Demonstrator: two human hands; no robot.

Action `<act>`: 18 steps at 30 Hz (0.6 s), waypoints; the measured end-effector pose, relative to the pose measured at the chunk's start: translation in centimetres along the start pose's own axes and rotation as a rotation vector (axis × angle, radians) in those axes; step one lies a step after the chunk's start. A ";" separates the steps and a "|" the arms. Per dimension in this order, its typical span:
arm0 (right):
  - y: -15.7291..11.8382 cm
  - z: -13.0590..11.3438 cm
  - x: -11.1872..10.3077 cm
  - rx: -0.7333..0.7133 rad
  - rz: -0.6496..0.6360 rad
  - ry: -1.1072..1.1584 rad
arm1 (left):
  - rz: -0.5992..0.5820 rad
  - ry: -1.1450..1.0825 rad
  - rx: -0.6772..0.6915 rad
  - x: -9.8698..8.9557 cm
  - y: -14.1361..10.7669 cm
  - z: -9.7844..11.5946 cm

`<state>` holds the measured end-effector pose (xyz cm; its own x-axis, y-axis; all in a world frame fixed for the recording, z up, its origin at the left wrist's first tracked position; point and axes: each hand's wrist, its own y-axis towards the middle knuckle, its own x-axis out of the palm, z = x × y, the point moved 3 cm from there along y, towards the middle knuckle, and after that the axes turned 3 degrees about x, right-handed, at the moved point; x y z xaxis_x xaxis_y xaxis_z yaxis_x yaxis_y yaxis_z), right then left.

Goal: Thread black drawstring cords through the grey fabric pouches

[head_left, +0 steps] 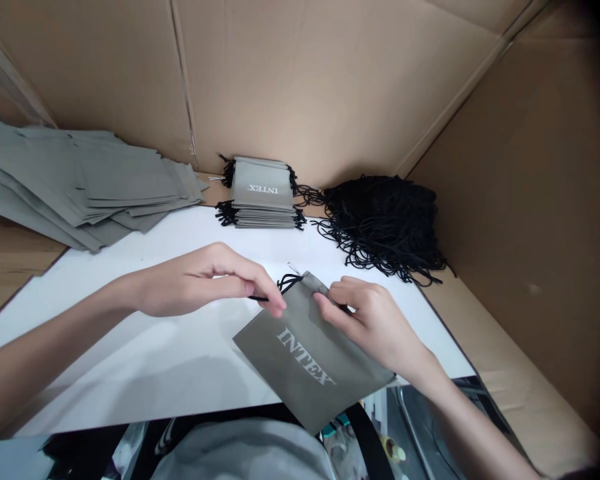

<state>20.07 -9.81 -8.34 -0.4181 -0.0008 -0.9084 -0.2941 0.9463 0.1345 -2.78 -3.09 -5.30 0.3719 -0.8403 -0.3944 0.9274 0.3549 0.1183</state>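
Observation:
A grey drawstring pouch (305, 360) with INTEX printed in white hangs tilted over the table's front edge. My right hand (370, 317) is closed on its upper edge, thumb on the printed side. Just left of the pouch's top corner, my left hand (220, 283) has its fingers together around a black drawstring (289, 283), whose end pokes out below the index finger. The cord loops run from there to that corner. Beside the corner shows a thin metal wire loop (293, 268); whether it touches the pouch I cannot tell.
On the white tabletop (180, 373), a pile of flat grey pouches (120, 173) lies at the back left. A stack of corded INTEX pouches (263, 183) stands at the back middle. A heap of black cords (385, 220) sits to its right. Cardboard walls (300, 80) enclose the back and right.

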 end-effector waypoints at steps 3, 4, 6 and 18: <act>-0.3 -0.1 0.0 -0.001 0.006 0.033 | -0.015 -0.053 0.043 0.6 0.4 -0.6; -0.4 -0.2 0.1 -0.002 0.008 0.038 | -0.001 -0.078 0.044 0.9 0.5 -0.9; -0.6 -0.2 0.1 -0.005 0.016 0.035 | 0.040 -0.157 0.033 1.5 0.7 -1.5; -1.2 -1.0 -0.1 -0.083 0.111 -0.039 | 0.330 -0.436 -0.257 4.5 1.2 -2.8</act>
<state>19.65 -11.28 -8.04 -0.4183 0.1164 -0.9008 -0.3186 0.9100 0.2655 -0.08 -5.28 -9.43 0.6708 -0.7404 0.0424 0.7412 0.6672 -0.0744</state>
